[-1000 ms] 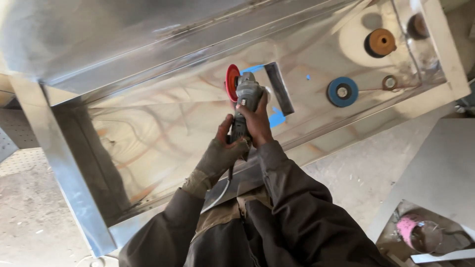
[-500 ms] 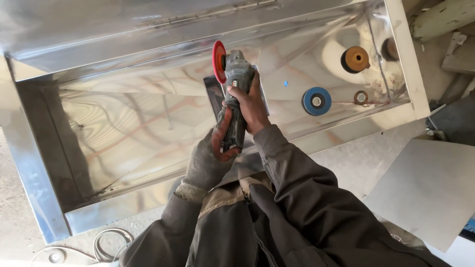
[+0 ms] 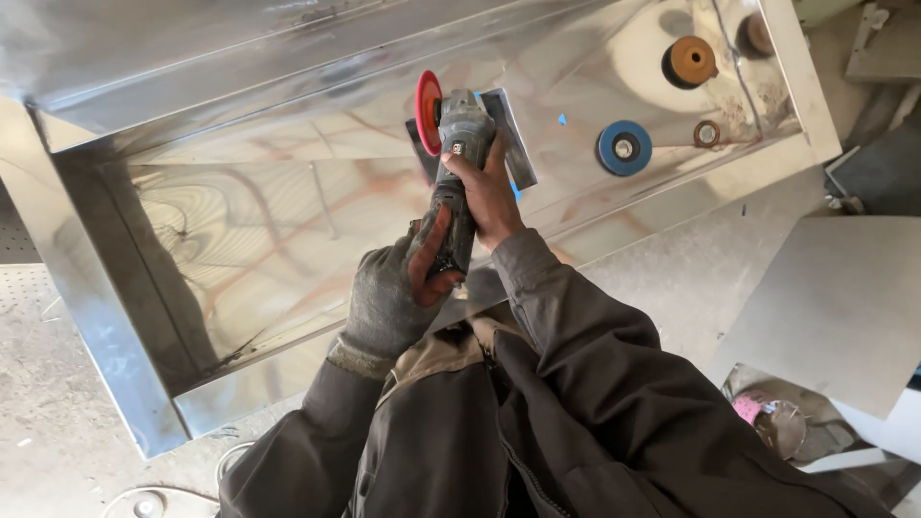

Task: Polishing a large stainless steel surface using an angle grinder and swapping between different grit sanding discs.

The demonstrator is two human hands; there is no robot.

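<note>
I hold a grey angle grinder (image 3: 462, 144) with a red disc (image 3: 428, 99) over the shiny floor of a big stainless steel trough (image 3: 240, 240). My left hand (image 3: 393, 293), in a grey glove, grips the rear of the grinder's body. My bare right hand (image 3: 489, 192) wraps the body just behind the head. The disc stands on edge, to the left of a small flat steel plate (image 3: 513, 134) lying on the trough floor. Whether the disc touches the metal I cannot tell.
A blue flap disc (image 3: 625, 148), an orange-brown wheel (image 3: 690, 59) and a small ring (image 3: 707, 133) lie at the trough's right end. Flat grey sheets (image 3: 835, 307) lie on the ground to the right, with a pink object (image 3: 748, 410) below them. A cable (image 3: 230, 460) runs on the floor at lower left.
The grinder has swung from the plate's left toward the trough's back wall; my view has shifted right, and both hands have kept their grip.
</note>
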